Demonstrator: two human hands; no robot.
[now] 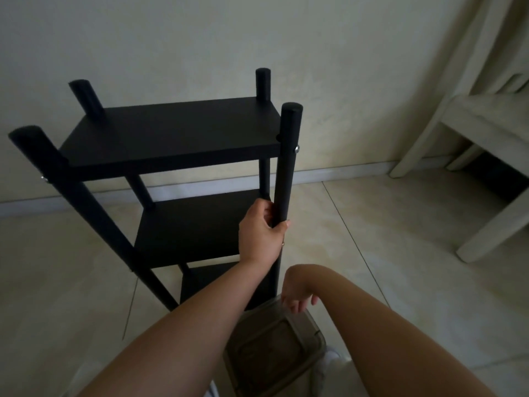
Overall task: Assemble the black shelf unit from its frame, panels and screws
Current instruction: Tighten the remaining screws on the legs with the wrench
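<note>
Upright, shelf (pixel 171 138) on floor (pixel 400 253): my left hand (pixel 262 233) grips its near-right post (pixel 286 167); right hand (pixel 297 296) hangs slack, empty, over a tub (pixel 274 345). Risk: one-handed hold, unit tips.

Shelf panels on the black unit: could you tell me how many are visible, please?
3: the top panel, the middle panel and a lower panel partly behind the left hand's forearm. Others may be hidden.
</note>
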